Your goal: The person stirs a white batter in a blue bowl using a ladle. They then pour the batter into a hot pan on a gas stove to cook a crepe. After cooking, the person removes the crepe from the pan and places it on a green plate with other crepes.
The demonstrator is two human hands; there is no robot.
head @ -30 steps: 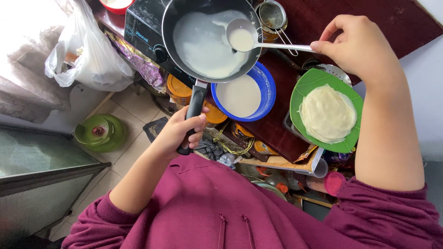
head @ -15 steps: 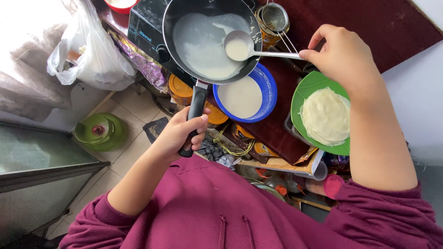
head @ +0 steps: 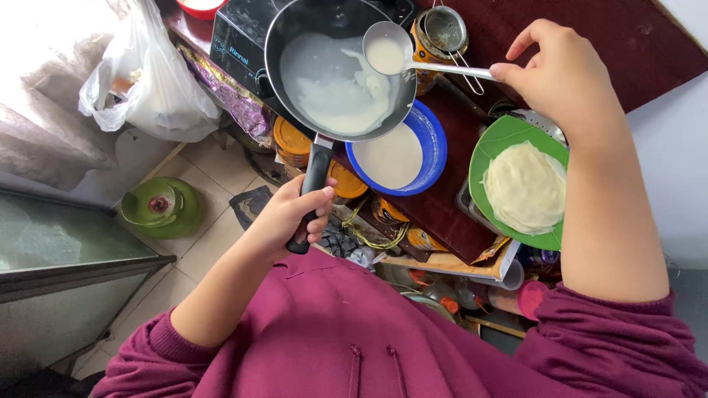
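Both hands engaged: pan and ladle in grip, batter in the pan.

The left hand [head: 291, 217] is wrapping fully closed around the black handle of the frying pan [head: 335, 66]; the right hand [head: 557, 74] is pinching the ladle [head: 387, 53] handle, upper fingers lifted. The ladle bowl, holding pale batter, is hanging over the pan's right rim. White batter is coating the pan's floor. A blue bowl [head: 431, 151] is sitting just below the pan; a green plate [head: 509, 136] lies further right.

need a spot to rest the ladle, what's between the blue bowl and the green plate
In the head view, only a bare strip of dark red tabletop separates the blue bowl from the green plate.
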